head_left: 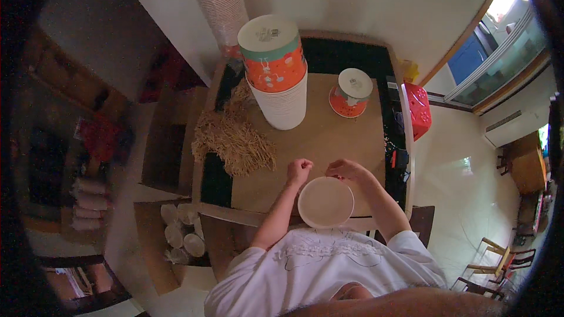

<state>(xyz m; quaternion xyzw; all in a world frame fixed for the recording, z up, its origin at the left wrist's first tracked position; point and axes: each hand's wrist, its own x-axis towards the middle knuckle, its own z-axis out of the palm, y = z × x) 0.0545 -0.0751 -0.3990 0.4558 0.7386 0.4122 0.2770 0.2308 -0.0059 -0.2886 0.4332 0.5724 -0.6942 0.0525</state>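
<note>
A round paper tub [326,202] with a pale inside stands at the table's near edge, its mouth facing up, right in front of my shirt. Just beyond its far left rim, my left hand [299,171] is closed like a fist. My right hand [345,170] hovers at the far right rim, its fingers bent together. Whatever either hand may hold is hidden or too small to make out. Beyond the left hand lies a heap of shredded brown paper [235,141]. A short upside-down stack of orange-and-green paper tubs [351,97] sits at the right.
A tall stack of large paper buckets [276,76] rises at the far middle. Behind it, at the far left, leans a column of nested white tubs [222,12]. Brown cardboard [329,141] covers the tabletop. A box of wrapped tubs [155,246] stands low at left; a red basket [417,111] is at right.
</note>
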